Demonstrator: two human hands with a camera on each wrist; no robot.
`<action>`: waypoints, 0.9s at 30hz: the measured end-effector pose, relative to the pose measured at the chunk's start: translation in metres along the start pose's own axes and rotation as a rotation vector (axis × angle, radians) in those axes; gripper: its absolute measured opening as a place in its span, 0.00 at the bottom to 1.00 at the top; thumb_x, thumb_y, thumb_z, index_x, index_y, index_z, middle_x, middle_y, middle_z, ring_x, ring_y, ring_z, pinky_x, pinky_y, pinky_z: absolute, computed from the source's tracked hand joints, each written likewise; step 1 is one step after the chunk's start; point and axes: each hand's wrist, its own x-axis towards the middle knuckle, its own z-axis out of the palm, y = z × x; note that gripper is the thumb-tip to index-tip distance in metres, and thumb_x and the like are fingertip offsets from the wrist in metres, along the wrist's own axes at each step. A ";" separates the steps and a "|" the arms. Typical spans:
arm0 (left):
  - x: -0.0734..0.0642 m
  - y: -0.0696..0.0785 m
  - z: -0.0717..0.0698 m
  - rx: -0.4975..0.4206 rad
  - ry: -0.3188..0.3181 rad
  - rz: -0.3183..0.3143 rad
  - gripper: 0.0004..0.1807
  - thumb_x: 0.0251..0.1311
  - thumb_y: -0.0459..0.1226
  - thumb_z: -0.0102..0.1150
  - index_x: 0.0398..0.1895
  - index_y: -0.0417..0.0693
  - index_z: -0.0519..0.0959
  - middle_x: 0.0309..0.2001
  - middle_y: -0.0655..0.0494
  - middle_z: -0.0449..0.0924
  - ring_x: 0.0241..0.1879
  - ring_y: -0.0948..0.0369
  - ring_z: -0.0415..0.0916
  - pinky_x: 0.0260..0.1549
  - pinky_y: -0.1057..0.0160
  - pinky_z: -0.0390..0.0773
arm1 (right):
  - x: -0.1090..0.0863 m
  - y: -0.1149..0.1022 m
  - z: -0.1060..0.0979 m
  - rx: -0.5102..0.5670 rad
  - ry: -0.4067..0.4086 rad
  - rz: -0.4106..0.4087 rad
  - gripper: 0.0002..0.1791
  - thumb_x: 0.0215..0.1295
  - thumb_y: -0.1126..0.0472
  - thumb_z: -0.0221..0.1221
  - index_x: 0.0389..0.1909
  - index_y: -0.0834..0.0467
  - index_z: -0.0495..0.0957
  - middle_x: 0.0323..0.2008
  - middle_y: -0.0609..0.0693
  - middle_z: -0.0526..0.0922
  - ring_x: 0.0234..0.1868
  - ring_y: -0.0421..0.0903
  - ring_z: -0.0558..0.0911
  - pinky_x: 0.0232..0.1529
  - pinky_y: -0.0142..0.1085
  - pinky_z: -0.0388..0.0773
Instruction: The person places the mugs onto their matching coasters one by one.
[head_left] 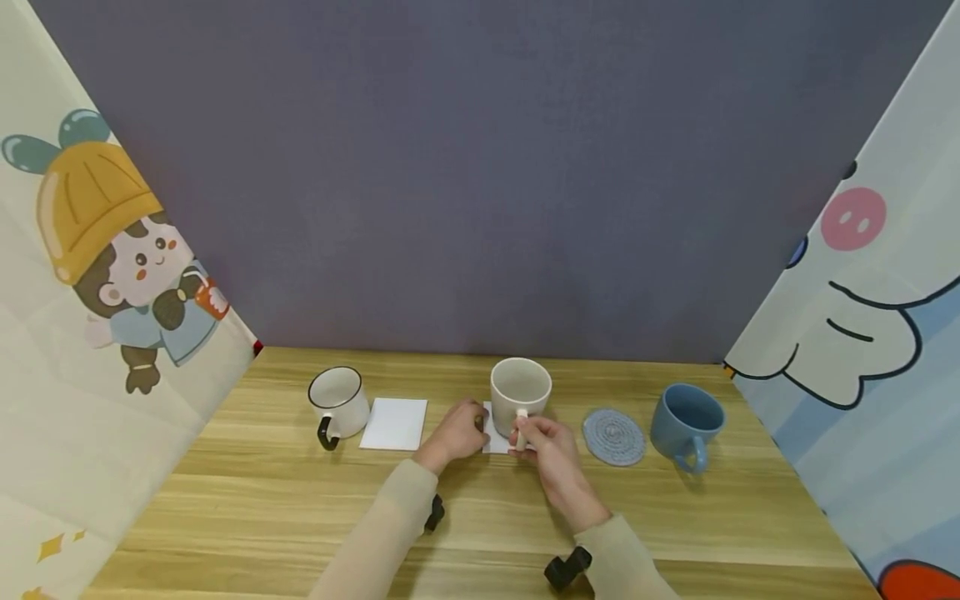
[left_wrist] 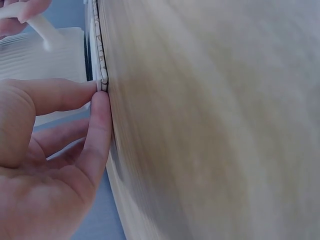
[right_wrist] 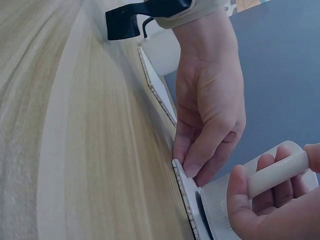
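A cream mug stands over a white square coaster near the middle of the table. My right hand grips the mug's handle with curled fingers. At the coaster's left side, my left hand pinches its corner between thumb and finger, as the left wrist view also shows. A dark gap or shadow shows between mug base and coaster; I cannot tell whether they touch fully. Mug and right hand hide much of the coaster.
To the left are a white enamel mug with black rim and handle, and another white square coaster. A round grey-blue coaster and a blue mug lie to the right. A grey panel closes the wooden table's back.
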 end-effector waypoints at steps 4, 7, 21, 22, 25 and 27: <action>-0.001 0.000 0.000 -0.009 0.004 0.009 0.21 0.46 0.26 0.68 0.47 0.26 0.82 0.48 0.39 0.79 0.51 0.44 0.76 0.56 0.45 0.75 | 0.000 0.003 0.001 -0.022 -0.001 0.001 0.13 0.72 0.67 0.58 0.41 0.77 0.77 0.28 0.53 0.80 0.34 0.44 0.80 0.41 0.42 0.85; 0.000 -0.001 0.000 -0.017 0.005 0.014 0.20 0.47 0.26 0.68 0.46 0.26 0.82 0.48 0.39 0.79 0.51 0.44 0.76 0.55 0.45 0.76 | 0.000 0.005 0.003 -0.039 0.003 0.003 0.12 0.72 0.67 0.58 0.40 0.76 0.77 0.27 0.53 0.80 0.34 0.45 0.79 0.43 0.44 0.85; 0.000 -0.003 0.000 -0.021 0.014 0.026 0.19 0.45 0.25 0.68 0.44 0.29 0.83 0.44 0.43 0.79 0.46 0.48 0.76 0.51 0.49 0.76 | -0.006 0.008 0.004 -0.058 0.000 0.000 0.12 0.72 0.67 0.57 0.41 0.78 0.76 0.27 0.54 0.79 0.32 0.44 0.79 0.42 0.44 0.84; 0.000 -0.003 0.000 -0.018 0.015 0.030 0.19 0.44 0.25 0.68 0.44 0.29 0.84 0.44 0.43 0.79 0.46 0.49 0.75 0.51 0.49 0.77 | -0.007 0.007 0.004 -0.057 0.001 0.001 0.12 0.72 0.67 0.57 0.41 0.77 0.76 0.27 0.54 0.79 0.31 0.44 0.79 0.42 0.44 0.84; 0.001 -0.003 0.000 -0.017 0.016 0.034 0.17 0.44 0.25 0.68 0.42 0.30 0.84 0.43 0.44 0.79 0.44 0.49 0.75 0.49 0.50 0.77 | -0.007 0.006 0.005 -0.057 0.002 0.007 0.12 0.72 0.67 0.58 0.40 0.77 0.76 0.27 0.54 0.79 0.32 0.45 0.79 0.43 0.45 0.84; 0.002 -0.003 0.000 -0.017 0.015 0.031 0.17 0.44 0.25 0.68 0.42 0.30 0.84 0.43 0.44 0.79 0.44 0.49 0.75 0.49 0.50 0.77 | -0.007 0.005 0.004 -0.075 -0.002 0.009 0.12 0.72 0.67 0.58 0.41 0.76 0.77 0.28 0.55 0.80 0.33 0.45 0.79 0.45 0.47 0.84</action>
